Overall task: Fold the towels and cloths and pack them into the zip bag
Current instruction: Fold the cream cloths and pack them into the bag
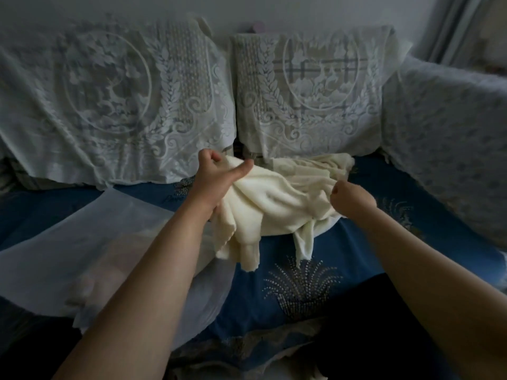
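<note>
Cream cloth (277, 198) bunched between gripping left hand (216, 174) and right hand (352, 196) (both fists closed on it)

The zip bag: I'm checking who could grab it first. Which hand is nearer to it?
Left. The left hand grips the cream cloth just above the zip bag; the right hand is farther right, across the cloth.

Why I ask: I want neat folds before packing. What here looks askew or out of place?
The cream cloth is bunched and creased, not flat: the left hand and right hand grip it, and ragged ends dangle over the blue seat cover. The translucent zip bag lies rumpled at the left.
</note>
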Available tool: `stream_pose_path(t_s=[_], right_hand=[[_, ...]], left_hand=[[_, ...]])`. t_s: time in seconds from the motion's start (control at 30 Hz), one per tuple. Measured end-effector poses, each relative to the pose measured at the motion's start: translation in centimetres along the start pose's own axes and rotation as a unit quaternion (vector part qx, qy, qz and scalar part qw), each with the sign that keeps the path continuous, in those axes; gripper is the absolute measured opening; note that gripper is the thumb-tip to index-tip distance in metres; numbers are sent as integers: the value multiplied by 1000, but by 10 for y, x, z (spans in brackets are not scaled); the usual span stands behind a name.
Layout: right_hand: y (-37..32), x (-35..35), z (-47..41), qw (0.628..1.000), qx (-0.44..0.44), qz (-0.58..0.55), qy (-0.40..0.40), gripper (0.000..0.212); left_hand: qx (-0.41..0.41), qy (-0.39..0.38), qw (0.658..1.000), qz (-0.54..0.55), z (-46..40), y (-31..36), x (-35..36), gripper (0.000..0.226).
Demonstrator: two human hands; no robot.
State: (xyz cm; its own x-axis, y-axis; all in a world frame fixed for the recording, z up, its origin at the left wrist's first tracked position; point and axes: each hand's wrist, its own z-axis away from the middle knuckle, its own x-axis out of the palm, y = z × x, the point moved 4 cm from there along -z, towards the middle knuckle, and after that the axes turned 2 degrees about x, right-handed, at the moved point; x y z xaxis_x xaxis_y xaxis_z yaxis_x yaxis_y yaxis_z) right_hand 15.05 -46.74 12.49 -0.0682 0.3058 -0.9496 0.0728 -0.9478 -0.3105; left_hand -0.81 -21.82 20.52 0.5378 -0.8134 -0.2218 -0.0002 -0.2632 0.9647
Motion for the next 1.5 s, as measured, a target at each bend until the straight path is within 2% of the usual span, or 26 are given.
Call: stream_pose_path(t_s=[0.1,0.13,0.17,0.23,0.27,0.3,0.37,0.43,0.5,0.57,0.63,0.7,0.77,0.83,0.87,0.9,0.97,1.03,1.07,1.14,1.2,1.27,1.34,1.37,1.44,1.5], right_hand=[[0,-2,-7,981,-30,-189,8,10],[-7,-2,-5,967,-49,-247,-23,5],[-15,1,1,952,-67,-288,-83,14],[-37,16,20,947,-130,-232,-179,50],[-47,25,29,950,-153,-199,-184,68],[-56,33,37,955,-161,-183,-169,75],[-63,50,39,971,-141,-154,-119,64],[-55,59,35,989,-82,-100,-70,40],[-32,51,27,994,-2,-111,-7,29],[-7,42,16,983,65,-167,25,30],[-2,26,12,979,77,-189,30,34],[-22,7,18,982,27,-189,-13,32],[-53,-12,35,980,-37,-173,-90,33],[-74,-28,57,965,-51,-225,-126,34],[-77,-32,65,939,-30,-307,-150,32],[-80,-34,72,894,-3,-408,-187,29],[-82,-38,81,769,15,-589,-247,25],[-80,-45,81,678,-10,-697,-234,30],[-79,-49,81,659,-23,-723,-208,34],[-75,-52,84,684,-52,-715,-137,57],[-77,-57,93,712,-116,-686,-92,74],[-83,-58,101,750,-226,-617,-73,72],[-86,-58,107,831,-348,-434,6,71],[-88,-56,111,852,-403,-329,58,69],[-89,-48,117,848,-483,-166,140,62],[-88,-44,119,847,-490,-105,175,42]], left_hand=[[-23,-37,994,-103,0,-7,-11,41],[-26,-40,992,-113,0,-8,-14,35],[-21,-42,993,-109,1,-7,-14,29],[12,-55,995,-87,4,1,-9,21],[37,-65,994,-74,6,8,-6,19],[63,-73,994,-60,8,15,-2,17],[109,-59,992,-22,9,30,0,22],[139,21,990,-4,6,42,-8,28],[133,159,977,48,-2,44,-28,33],[91,270,953,105,-17,36,-49,36],[36,306,949,65,-32,25,-55,34],[-5,249,960,-126,-41,18,-39,36],[8,110,941,-320,-36,14,-1,28],[29,14,947,-321,-25,12,34,20],[31,-3,959,-283,-21,11,46,21],[26,-15,972,-232,-18,11,55,22],[-35,-49,996,-66,-13,8,66,24],[-129,-110,977,130,-9,3,72,27],[-155,-144,956,202,-7,2,74,29],[-161,-196,928,272,-4,4,76,34],[-169,-225,909,307,1,6,78,23],[-190,-236,894,328,4,8,78,21],[-201,-226,896,325,2,6,74,26],[-207,-217,896,328,-1,5,71,23],[-228,-200,883,358,-2,1,67,19],[-242,-181,871,388,0,-1,64,22]])
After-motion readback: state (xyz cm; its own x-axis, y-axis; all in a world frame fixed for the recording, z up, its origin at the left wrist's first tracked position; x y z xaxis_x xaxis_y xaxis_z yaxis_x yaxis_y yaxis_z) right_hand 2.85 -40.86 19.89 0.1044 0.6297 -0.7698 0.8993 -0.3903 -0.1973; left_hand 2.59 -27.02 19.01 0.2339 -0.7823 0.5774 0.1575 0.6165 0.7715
